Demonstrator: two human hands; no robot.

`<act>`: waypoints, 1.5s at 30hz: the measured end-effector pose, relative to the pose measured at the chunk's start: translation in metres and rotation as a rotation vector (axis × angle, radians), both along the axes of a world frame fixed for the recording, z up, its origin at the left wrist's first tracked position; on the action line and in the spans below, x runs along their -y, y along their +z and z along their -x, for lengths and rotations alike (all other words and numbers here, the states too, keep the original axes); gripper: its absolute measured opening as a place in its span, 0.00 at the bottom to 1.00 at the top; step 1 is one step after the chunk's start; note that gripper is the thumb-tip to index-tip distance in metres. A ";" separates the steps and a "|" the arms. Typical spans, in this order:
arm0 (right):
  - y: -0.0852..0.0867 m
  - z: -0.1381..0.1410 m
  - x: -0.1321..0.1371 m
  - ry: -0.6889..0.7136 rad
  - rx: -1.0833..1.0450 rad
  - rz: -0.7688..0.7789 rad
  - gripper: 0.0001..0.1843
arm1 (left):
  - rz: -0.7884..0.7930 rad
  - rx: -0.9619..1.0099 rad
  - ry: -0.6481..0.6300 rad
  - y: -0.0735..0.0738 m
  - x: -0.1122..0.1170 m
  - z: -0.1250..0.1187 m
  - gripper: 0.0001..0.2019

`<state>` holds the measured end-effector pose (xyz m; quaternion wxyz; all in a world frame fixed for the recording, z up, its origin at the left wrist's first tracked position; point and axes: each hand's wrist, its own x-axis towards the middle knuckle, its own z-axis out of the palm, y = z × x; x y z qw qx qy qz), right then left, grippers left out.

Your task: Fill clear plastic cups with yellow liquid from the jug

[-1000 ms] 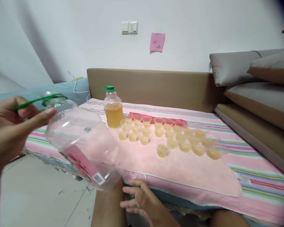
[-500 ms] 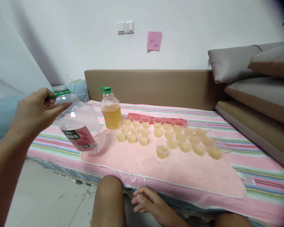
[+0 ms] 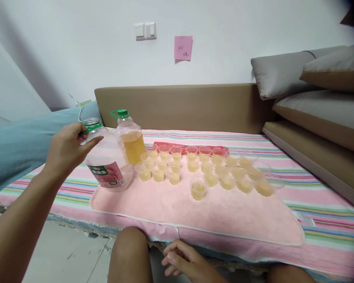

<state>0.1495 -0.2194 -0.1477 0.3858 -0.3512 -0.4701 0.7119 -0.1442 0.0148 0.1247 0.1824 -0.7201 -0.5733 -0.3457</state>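
Note:
My left hand (image 3: 67, 150) grips the green handle at the neck of a large empty clear bottle (image 3: 107, 163) with a pink label, which stands on the pink towel (image 3: 177, 204) at its left end. Just behind it stands a second bottle (image 3: 129, 137) with a green cap, partly filled with yellow liquid. Several small clear cups of yellow liquid (image 3: 198, 189) sit in rows on the towel to the right. My right hand (image 3: 185, 264) rests low by my knee, below the bed's edge, its fingers loosely apart and holding nothing.
The towel lies on a striped pink sheet (image 3: 321, 196). A red tray (image 3: 191, 146) sits behind the cups. A brown headboard (image 3: 183, 106) runs along the back, with stacked cushions (image 3: 309, 94) at right and a blue pillow (image 3: 20, 141) at left. Floor tiles show at lower left.
My left hand swung the empty bottle from a tilted position near me out over the bed and stood it upright on the towel beside the filled bottle. The right hand stayed by my knee.

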 end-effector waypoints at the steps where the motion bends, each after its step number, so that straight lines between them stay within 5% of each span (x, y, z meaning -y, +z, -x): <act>1: 0.000 0.000 0.000 0.000 -0.004 0.005 0.46 | 0.011 -0.001 -0.001 0.001 0.000 -0.002 0.21; 17: -0.012 -0.001 -0.001 -0.015 -0.026 -0.015 0.44 | 0.081 -0.024 -0.049 0.012 -0.002 0.006 0.19; 29: -0.010 -0.001 -0.002 -0.012 -0.005 -0.012 0.44 | 0.076 0.011 -0.189 0.002 -0.009 0.007 0.18; 36: -0.010 -0.001 -0.003 -0.017 -0.011 -0.023 0.44 | -0.044 0.045 -0.223 -0.007 -0.013 0.019 0.26; 39: 0.004 -0.009 -0.001 -0.006 0.003 -0.066 0.42 | -0.120 0.015 -0.236 -0.005 -0.011 0.017 0.31; 42: 0.040 -0.031 0.000 -0.029 0.129 -0.139 0.36 | -0.233 0.030 -0.231 -0.012 0.010 0.014 0.34; 45: 0.089 -0.070 -0.009 -0.132 0.307 -0.235 0.29 | -0.259 0.289 -0.146 -0.057 0.061 0.017 0.30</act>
